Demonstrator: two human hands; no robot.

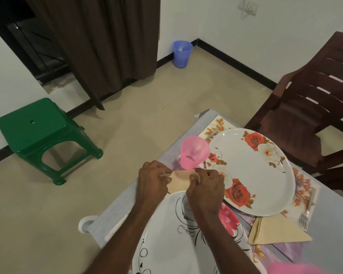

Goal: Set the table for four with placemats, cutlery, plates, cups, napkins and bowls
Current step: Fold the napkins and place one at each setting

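The counter (127, 196) runs out from the bottom right, and the rose plate (251, 173) is our landmark. Nearer the camera than it lies the black-scroll plate (166, 234). Behind it stands a brown chair (313, 107). At its left rim sits the pink cup (194, 152), just below that the beige napkin (179, 180). Left hand (152, 180) and right hand (206, 184) both pinch that napkin, each grip narrow on its edge. A fork (307, 210) lies right.

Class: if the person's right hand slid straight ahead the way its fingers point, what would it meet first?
Probably the pink cup, just beyond the right hand and the beige napkin it pinches; depth is uncertain.
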